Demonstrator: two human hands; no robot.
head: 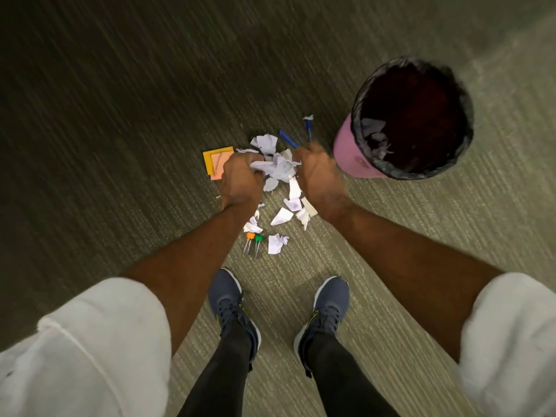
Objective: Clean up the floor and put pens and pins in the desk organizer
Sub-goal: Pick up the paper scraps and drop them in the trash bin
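Torn white paper scraps (282,218) lie scattered on the carpet in front of my feet. My left hand (240,179) is closed around a bunch of crumpled paper (278,168). My right hand (319,173) grips the same bunch from the right. Two blue pens (287,138) lie just beyond my hands, one partly hidden by my right hand. An orange pin (249,236) and a green pin (258,238) lie side by side nearer my feet. Orange and pink sticky notes (215,159) sit left of my left hand.
A pink waste bin (349,155) with a black liner stands to the right of my right hand, some paper scraps inside it. My two dark shoes (231,305) stand on the carpet below the scraps. No desk organizer is in view.
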